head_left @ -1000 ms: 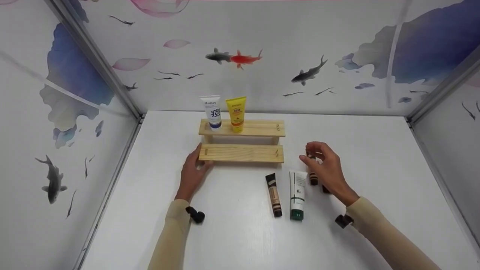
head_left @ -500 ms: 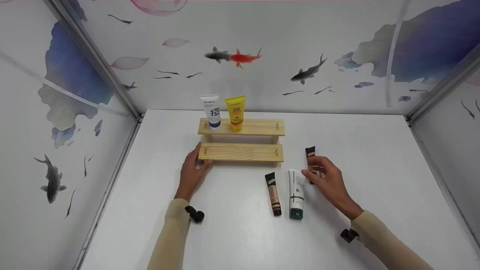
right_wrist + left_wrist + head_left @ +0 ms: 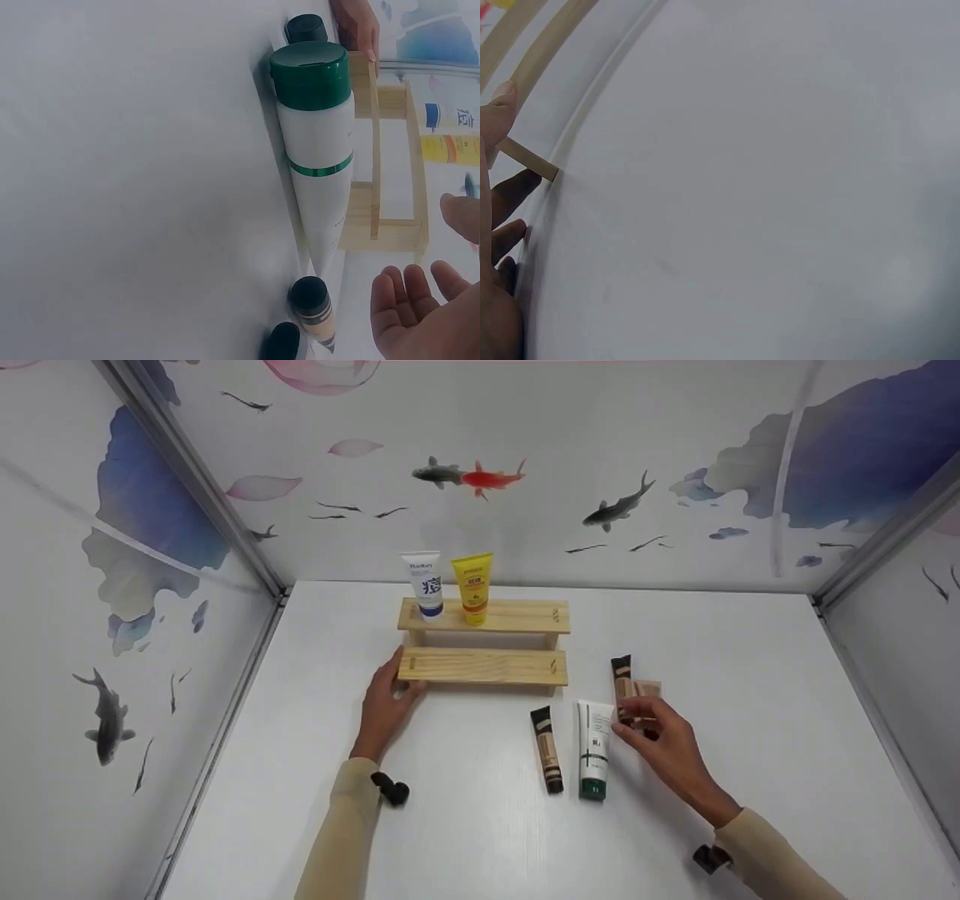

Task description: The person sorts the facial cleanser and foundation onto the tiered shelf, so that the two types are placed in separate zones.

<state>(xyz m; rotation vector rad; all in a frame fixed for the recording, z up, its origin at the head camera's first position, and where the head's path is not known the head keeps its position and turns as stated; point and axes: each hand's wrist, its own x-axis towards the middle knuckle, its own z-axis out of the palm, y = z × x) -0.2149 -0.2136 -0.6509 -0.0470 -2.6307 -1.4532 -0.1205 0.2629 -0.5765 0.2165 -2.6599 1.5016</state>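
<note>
Your right hand is over the right side of the white tabletop, thumb and loosely bent fingers apart. In the head view its fingertips overlap a slim black-and-beige tube and a short beige tube lying beside it; the hand partly hides both. Just to the left of them lies a white squeeze tube with a green cap, and beyond that a second slim black-capped beige tube. Your left hand grips the left end of the lower shelf of a pale wooden two-tier rack, thumb at its front edge. On the upper shelf stand a white tube with a blue band and a yellow tube.
</note>
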